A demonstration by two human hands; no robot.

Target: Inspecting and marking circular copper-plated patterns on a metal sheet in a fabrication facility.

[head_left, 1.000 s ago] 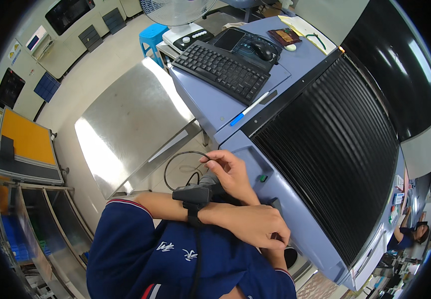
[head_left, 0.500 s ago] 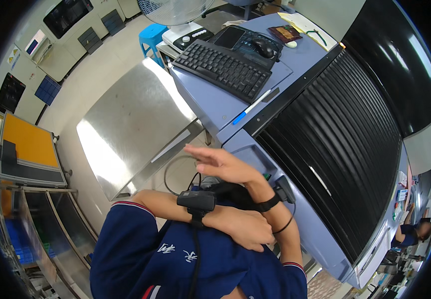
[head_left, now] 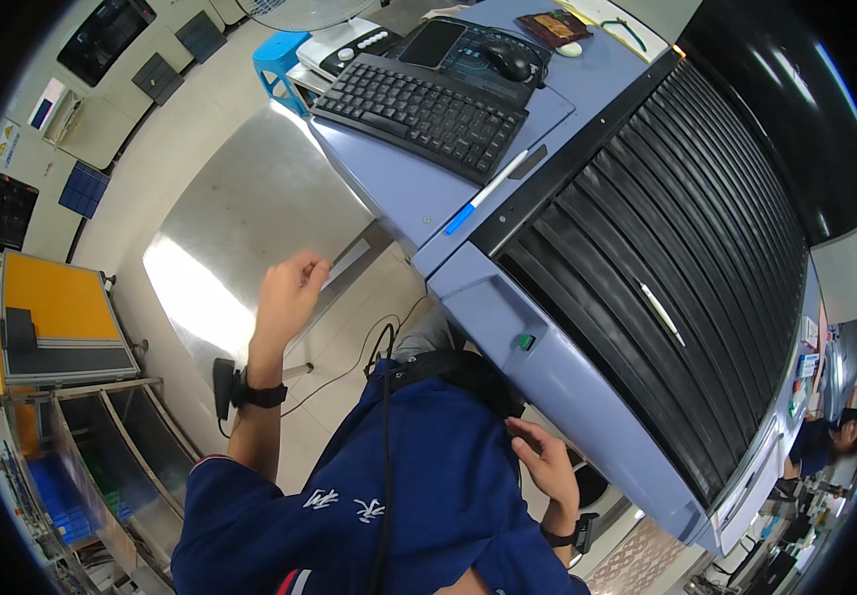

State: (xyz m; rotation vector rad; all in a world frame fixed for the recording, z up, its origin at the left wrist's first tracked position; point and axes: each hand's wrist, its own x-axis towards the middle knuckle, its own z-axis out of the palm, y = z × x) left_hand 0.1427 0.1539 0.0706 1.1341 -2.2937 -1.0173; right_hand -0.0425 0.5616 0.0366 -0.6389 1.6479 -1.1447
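Note:
My left hand (head_left: 291, 296) is raised in front of the metal table (head_left: 240, 198), its fingers curled in and nothing visible in them. A black strap with a small box (head_left: 240, 390) is around that wrist. Low on the right, beside my waist, my right hand (head_left: 547, 464) has its fingers apart and holds nothing. It is near the side of the blue-grey machine (head_left: 498, 302). Another strapped black device (head_left: 583, 534) sits at the right wrist. A black cable (head_left: 385, 466) runs down my dark blue shirt.
On the machine's ledge lie a keyboard (head_left: 423, 114), a mouse (head_left: 508, 61) and a blue-and-white marker (head_left: 483, 193). A white pen (head_left: 661, 312) lies on the black ribbed cover (head_left: 636, 248). Behind are a blue stool (head_left: 278, 64) and a fan (head_left: 304, 8). At far right is another person (head_left: 815, 448).
My crossed forearms have come apart. The left hand has swung out to the left and up, its fingers curling; the right hand has dropped down to the right. My view has shifted slightly.

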